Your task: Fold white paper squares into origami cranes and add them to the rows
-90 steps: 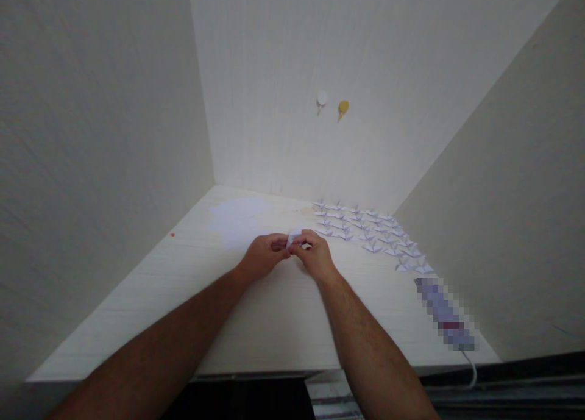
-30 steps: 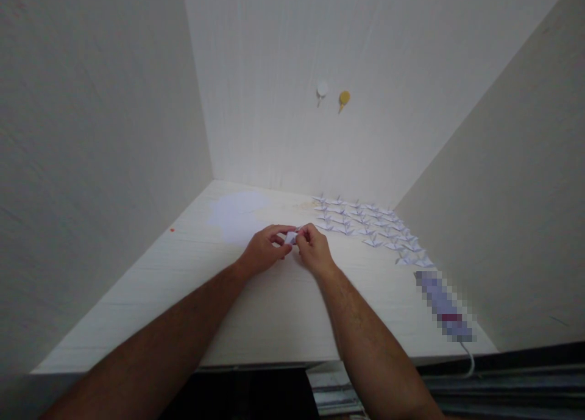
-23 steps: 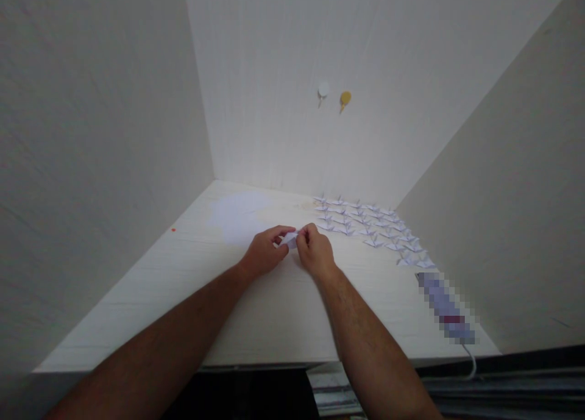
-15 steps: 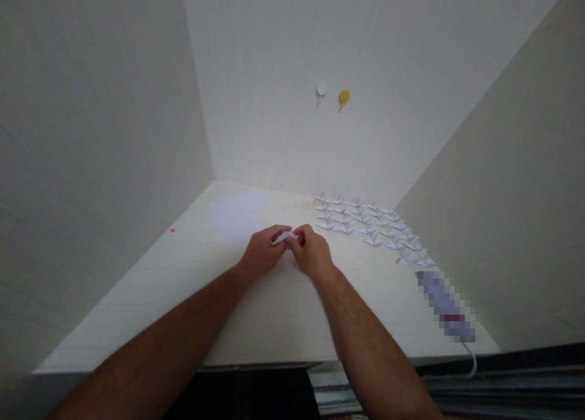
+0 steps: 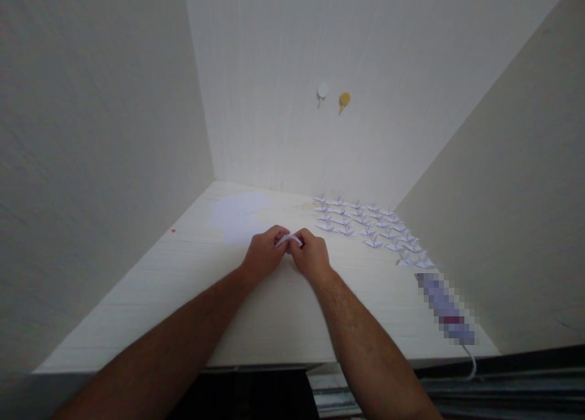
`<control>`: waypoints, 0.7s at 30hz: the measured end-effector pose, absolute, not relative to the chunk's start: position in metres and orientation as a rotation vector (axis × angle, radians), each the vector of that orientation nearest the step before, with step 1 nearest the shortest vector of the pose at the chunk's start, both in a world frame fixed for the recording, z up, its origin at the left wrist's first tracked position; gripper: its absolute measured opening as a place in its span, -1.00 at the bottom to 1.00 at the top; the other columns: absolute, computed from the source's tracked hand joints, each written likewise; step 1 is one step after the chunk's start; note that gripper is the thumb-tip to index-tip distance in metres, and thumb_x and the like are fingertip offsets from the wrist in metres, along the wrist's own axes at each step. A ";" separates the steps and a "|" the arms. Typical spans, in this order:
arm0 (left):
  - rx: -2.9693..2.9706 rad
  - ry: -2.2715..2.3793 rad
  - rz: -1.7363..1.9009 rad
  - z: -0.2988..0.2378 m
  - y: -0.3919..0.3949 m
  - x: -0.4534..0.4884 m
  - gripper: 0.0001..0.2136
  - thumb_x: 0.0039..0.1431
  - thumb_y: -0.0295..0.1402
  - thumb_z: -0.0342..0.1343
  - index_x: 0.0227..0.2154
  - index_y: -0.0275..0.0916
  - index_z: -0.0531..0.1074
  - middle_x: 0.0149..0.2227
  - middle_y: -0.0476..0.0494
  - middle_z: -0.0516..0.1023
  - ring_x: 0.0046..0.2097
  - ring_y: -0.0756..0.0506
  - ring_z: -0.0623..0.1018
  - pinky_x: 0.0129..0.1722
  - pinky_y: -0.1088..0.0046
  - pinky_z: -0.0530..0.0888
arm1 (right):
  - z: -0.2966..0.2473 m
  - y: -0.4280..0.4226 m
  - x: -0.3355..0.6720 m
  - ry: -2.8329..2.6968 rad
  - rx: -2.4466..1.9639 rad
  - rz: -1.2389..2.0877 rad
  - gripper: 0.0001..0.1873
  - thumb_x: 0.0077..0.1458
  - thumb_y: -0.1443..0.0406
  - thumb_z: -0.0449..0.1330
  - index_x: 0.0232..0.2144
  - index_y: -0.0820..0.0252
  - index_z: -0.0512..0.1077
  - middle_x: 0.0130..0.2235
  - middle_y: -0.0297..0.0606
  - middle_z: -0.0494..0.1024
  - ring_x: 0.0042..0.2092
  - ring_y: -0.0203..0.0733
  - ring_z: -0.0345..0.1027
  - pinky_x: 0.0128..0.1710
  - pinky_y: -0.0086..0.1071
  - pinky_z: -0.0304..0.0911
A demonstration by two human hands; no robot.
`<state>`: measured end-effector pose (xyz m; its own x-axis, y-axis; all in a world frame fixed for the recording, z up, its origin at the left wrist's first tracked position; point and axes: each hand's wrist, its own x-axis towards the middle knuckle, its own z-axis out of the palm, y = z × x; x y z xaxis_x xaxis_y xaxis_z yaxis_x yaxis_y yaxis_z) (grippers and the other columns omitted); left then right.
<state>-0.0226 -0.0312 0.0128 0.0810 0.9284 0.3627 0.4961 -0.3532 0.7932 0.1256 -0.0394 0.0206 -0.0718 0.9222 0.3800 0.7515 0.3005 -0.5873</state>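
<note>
Between both hands is a small piece of folded white paper, partly covered by the fingers. My left hand pinches its left side, and my right hand pinches its right side with the thumb in front. The hands nearly meet above the middle of the white table. Back and right of them stand several white paper cranes in rows. Flat sheets of white paper lie behind my left hand.
A blurred-out long object with a white cord lies along the table's right edge. White walls enclose the left, back and right sides. A white hook and a yellow hook are on the back wall.
The folded paper has turned slightly in my fingers and now shows as a shallow arch. My right hand has shifted a little left and down; both hands keep their pinch.
</note>
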 end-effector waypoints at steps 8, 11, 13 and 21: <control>1.845 1.417 1.250 0.013 -0.032 -0.023 -0.80 0.05 -0.33 0.10 -0.24 -0.19 0.48 -0.37 -0.03 0.62 -0.33 -0.08 0.57 -0.29 0.44 0.43 | 0.020 -0.040 0.125 -1.817 -1.529 0.214 -0.79 0.13 0.19 0.09 -0.46 0.12 0.43 -0.54 -0.32 0.48 -0.51 -0.27 0.29 -0.49 -0.43 0.03; 1.823 1.415 1.276 0.014 -0.031 -0.024 -0.80 0.03 -0.36 0.10 -0.25 -0.20 0.50 -0.38 -0.02 0.61 -0.35 -0.06 0.56 -0.30 0.44 0.43 | 0.016 -0.037 0.125 -1.771 -1.482 0.260 -0.78 0.13 0.18 0.10 -0.46 0.13 0.45 -0.55 -0.34 0.48 -0.52 -0.29 0.30 -0.50 -0.45 0.06; 1.787 1.398 1.279 0.014 -0.031 -0.025 -0.80 0.02 -0.36 0.10 -0.27 -0.21 0.50 -0.41 -0.01 0.60 -0.38 -0.06 0.56 -0.32 0.44 0.43 | 0.013 -0.035 0.126 -1.741 -1.434 0.335 -0.78 0.13 0.18 0.09 -0.43 0.13 0.47 -0.56 -0.36 0.48 -0.52 -0.30 0.31 -0.50 -0.47 0.09; 1.711 1.374 1.298 0.008 -0.027 -0.029 -0.80 0.02 -0.32 0.11 -0.27 -0.22 0.49 -0.41 -0.03 0.61 -0.39 -0.07 0.56 -0.33 0.43 0.44 | 0.007 -0.031 0.129 -1.703 -1.319 0.601 -0.80 0.10 0.21 0.12 -0.34 0.13 0.52 -0.55 -0.37 0.53 -0.51 -0.29 0.40 -0.50 -0.48 0.21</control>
